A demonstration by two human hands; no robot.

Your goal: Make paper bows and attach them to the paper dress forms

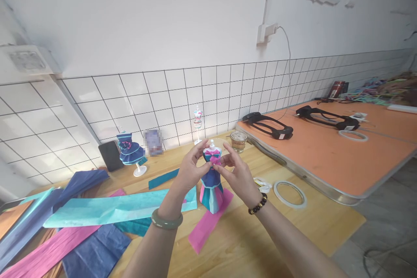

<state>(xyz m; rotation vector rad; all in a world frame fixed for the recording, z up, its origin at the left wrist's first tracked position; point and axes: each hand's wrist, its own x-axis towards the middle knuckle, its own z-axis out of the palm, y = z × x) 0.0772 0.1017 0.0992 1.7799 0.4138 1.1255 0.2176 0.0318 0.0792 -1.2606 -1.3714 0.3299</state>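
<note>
A miniature dress form [212,144] stands upright on the wooden table, wearing a paper dress [211,189] with a dark blue bodice and a flared skirt of pink, teal and pale blue panels. On its chest is a pink paper bow [213,154]. My left hand [191,166] comes from the left, its thumb pressed against the pink paper at the front. From the other side my right hand [237,174] pinches the same pink paper between thumb and fingers. A pink paper strip [203,234] lies under the skirt. The form's base is hidden.
Left are a form in a blue dress [130,150], a phone [110,156] and crepe paper strips [120,208]. Behind stand another small form [197,124] and a glass jar [238,141]. Tape [289,194] lies right. An orange table [319,156] holds black headsets [270,126].
</note>
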